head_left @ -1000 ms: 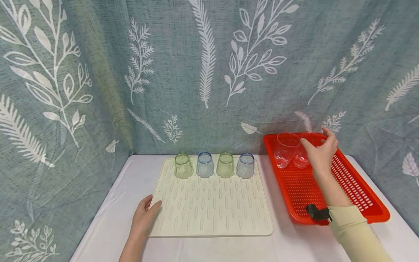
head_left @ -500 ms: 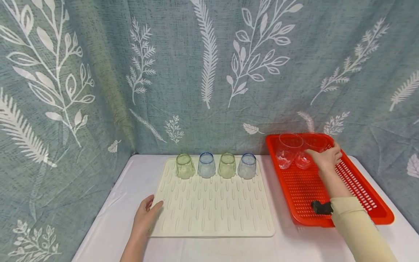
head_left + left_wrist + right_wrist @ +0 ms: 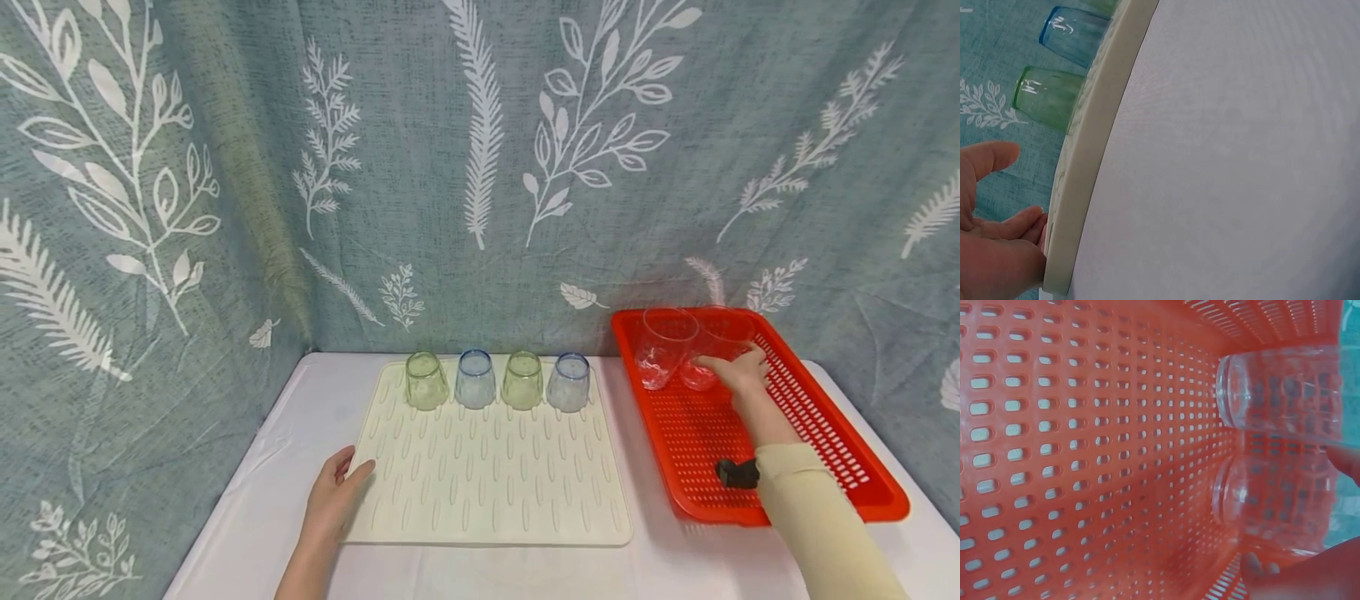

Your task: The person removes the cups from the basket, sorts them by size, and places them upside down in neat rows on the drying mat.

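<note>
My right hand (image 3: 744, 373) reaches into the red plastic basket (image 3: 656, 454), thumb and fingers round a clear drinking glass (image 3: 1279, 500) standing there. A second clear glass (image 3: 663, 350) stands upright just left of it. In the right wrist view the thumb lies between the two glasses, and the fingers are on the far side of the held glass. My left hand (image 3: 332, 492) rests at the left edge of the cream drying mat (image 3: 480, 475), fingers loosely bent, thumb apart, holding nothing.
Along the mat's back edge stand green tumblers (image 3: 427, 383) (image 3: 522, 382) and blue tumblers (image 3: 475, 382) (image 3: 568, 385) in a row, narrow end up. A patterned curtain (image 3: 420, 167) hangs behind and at both sides of the white table (image 3: 262, 500).
My right hand has come down from above the basket's back end and closed round the right-hand clear glass. The left hand stays at the mat's edge. The view has shifted slightly.
</note>
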Demonstrator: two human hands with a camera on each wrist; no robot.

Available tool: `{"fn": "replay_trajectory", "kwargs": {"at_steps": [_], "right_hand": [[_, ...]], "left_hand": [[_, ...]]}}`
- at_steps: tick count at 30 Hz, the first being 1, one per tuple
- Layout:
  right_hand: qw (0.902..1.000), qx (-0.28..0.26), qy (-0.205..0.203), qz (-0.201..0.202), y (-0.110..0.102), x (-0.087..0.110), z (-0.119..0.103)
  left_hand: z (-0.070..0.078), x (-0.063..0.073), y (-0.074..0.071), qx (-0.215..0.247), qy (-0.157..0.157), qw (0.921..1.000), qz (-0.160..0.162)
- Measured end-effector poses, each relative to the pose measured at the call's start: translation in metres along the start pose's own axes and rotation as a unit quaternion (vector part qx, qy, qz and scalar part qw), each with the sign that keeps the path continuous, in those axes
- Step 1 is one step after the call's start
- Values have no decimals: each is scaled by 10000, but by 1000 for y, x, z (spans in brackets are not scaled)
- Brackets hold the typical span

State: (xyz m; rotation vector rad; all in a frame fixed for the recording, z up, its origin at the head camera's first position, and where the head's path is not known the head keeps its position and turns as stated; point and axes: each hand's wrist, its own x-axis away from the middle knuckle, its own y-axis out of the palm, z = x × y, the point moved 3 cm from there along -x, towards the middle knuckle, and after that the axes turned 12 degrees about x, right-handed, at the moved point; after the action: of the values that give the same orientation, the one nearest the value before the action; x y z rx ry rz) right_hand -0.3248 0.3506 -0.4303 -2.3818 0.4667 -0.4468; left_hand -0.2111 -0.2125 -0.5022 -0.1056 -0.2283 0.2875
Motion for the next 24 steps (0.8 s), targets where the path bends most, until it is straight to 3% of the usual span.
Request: {"fn": "replay_trajectory", "kwargs": {"at_steps": [10, 24], "right_hand": [[9944, -982, -228, -305, 7, -4, 4], [9892, -1397, -122, -431, 13, -6, 2]], "left_hand": [[-1, 0, -1, 116, 73, 9999, -29], [-2, 1, -3, 153, 101, 9998, -66]]}}
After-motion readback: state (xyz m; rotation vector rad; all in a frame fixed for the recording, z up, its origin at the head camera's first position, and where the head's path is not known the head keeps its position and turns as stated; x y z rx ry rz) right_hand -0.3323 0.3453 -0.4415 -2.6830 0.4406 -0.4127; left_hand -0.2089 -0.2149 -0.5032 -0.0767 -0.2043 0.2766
